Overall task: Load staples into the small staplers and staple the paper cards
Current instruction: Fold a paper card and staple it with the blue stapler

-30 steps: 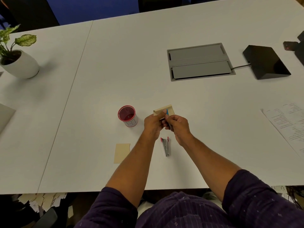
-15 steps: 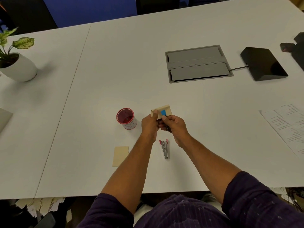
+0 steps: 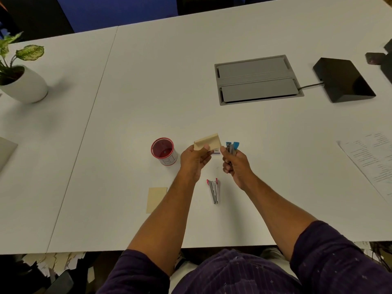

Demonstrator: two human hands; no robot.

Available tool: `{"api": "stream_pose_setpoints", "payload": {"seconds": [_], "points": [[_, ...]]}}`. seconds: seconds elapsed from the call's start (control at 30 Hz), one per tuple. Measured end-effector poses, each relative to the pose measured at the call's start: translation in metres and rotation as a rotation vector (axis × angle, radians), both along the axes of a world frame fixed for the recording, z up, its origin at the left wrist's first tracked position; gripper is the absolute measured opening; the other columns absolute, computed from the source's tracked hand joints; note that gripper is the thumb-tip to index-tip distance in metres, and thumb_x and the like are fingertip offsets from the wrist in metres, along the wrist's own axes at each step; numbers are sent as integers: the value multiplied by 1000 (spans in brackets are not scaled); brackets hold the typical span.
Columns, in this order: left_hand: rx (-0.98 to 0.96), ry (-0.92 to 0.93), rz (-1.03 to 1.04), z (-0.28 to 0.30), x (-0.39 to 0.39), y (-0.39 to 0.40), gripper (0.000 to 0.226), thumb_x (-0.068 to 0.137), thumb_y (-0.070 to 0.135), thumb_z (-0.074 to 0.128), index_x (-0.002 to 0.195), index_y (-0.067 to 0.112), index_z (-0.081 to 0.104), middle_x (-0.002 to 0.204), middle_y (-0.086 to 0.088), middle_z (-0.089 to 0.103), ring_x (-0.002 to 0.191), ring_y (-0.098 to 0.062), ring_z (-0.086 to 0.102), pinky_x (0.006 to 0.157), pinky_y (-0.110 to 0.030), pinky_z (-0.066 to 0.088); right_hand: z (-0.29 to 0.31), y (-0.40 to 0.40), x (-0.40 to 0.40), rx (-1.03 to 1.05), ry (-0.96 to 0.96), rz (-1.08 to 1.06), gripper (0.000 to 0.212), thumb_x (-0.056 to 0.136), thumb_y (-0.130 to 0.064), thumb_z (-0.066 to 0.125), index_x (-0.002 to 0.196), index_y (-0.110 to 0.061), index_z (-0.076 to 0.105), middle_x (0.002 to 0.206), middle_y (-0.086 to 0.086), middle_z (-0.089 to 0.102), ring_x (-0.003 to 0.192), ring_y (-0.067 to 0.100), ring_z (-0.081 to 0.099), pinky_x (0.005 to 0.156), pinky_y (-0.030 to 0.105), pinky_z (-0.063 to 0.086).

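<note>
Both hands have come apart since 0.5 s ago: then the blue stapler sat on the card, now it is beside it, with a clear gap. The right hand (image 3: 235,164) grips the blue stapler (image 3: 232,147), fingers curled round its body, and its blue tips stand up and slightly parted. The left hand (image 3: 194,159) pinches the paper card (image 3: 206,141) between thumb and fingers at the card's lower edge; the card curls a little at the top. A small box with a barcode (image 3: 216,151) peeks out just behind this hand, probably the staple box. On the table (image 3: 148,102) the red stapler (image 3: 213,190) lies near the wrists, 1 more card (image 3: 156,199) lies to the left, and a red cup (image 3: 165,153) stands beside the left hand.

I cannot tell whether a staple is in the card. If not, the stapler may be empty or jammed. The thin pinch could also let the card slip, and the forearms pass close to the red stapler and could push it.
</note>
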State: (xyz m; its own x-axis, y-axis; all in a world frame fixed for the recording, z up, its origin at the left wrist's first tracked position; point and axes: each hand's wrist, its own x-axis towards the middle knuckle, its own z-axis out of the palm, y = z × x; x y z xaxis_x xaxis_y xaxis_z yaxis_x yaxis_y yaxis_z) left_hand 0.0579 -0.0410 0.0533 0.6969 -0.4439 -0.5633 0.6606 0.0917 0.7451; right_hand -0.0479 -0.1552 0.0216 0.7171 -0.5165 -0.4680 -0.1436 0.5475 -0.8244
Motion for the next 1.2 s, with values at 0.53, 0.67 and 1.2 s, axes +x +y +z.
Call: {"api": "stream_pose_setpoints", "payload": {"seconds": [0.53, 0.67, 1.2], "points": [[-179, 243, -289, 11, -5, 4, 46, 76, 8, 68, 121, 10, 57, 83, -8, 63, 67, -15, 56, 73, -33, 52, 8, 2, 8, 116, -139, 78, 20, 83, -21, 69, 64, -26, 71, 50, -6, 39, 38, 6, 33, 46, 21, 32], [-193, 262, -389, 10, -2, 8, 39, 85, 14, 67, 124, 13, 64, 83, -5, 63, 70, -13, 56, 74, -32, 49, 8, 2, 6, 119, -159, 164, 17, 78, -38, 84, 87, -24, 79, 53, -4, 38, 41, 6, 33, 48, 22, 31], [-155, 214, -299, 10, -5, 8, 34, 87, 9, 66, 120, 15, 63, 104, -8, 70, 94, -21, 66, 80, -33, 50, 13, -4, 9, 212, -160, 65, 13, 84, -20, 78, 84, -11, 70, 46, -6, 31, 37, 7, 26, 44, 22, 24]]}}
